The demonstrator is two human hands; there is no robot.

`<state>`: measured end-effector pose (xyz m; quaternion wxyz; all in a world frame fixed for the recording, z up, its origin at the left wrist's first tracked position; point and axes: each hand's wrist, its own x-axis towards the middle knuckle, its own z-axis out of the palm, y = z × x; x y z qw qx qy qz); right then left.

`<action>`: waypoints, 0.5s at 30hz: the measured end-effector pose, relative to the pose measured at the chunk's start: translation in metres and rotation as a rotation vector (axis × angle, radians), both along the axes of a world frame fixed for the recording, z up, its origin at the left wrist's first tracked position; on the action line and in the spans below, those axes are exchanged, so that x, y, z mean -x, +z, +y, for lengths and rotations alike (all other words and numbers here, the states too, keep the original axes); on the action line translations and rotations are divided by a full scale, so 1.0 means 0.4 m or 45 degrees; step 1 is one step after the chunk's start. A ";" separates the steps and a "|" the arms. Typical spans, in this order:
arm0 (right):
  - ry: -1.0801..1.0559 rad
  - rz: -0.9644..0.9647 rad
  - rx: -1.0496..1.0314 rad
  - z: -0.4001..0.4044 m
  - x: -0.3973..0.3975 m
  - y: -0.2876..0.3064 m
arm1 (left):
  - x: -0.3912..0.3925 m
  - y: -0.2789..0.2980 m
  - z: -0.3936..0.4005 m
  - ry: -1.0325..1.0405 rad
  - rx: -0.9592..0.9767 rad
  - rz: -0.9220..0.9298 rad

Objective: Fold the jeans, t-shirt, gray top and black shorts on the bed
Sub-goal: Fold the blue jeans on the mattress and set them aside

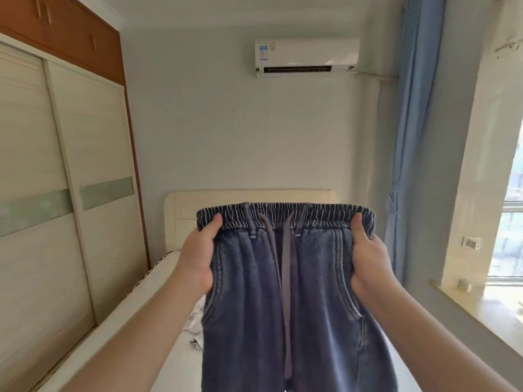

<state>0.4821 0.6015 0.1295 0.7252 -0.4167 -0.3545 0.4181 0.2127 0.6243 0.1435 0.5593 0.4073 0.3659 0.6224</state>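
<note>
While both arms reach forward, left hand (199, 256) and right hand (368, 257) grip jeans (285, 292).

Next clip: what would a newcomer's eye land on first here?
The blue jeans fill the centre, held up by the waistband above the bed, with the left hand and right hand gripping its two ends. Behind them, a white air conditioner sits high on the wall, and a blue curtain hangs at right.

Home bedroom: bed (167, 281), sliding wardrobe (56, 165), curtained window (416, 137).
</note>
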 end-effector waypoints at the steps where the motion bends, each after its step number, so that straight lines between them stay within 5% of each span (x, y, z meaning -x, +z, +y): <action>1: -0.038 0.035 0.001 0.004 0.031 -0.006 | -0.009 -0.009 -0.005 0.016 0.015 -0.025; 6: -0.226 -0.109 -0.020 0.005 0.196 -0.042 | -0.046 -0.041 -0.031 0.165 -0.077 -0.064; 15: -0.082 -0.370 -0.213 -0.075 0.389 -0.072 | -0.052 -0.070 -0.079 0.351 -0.234 0.056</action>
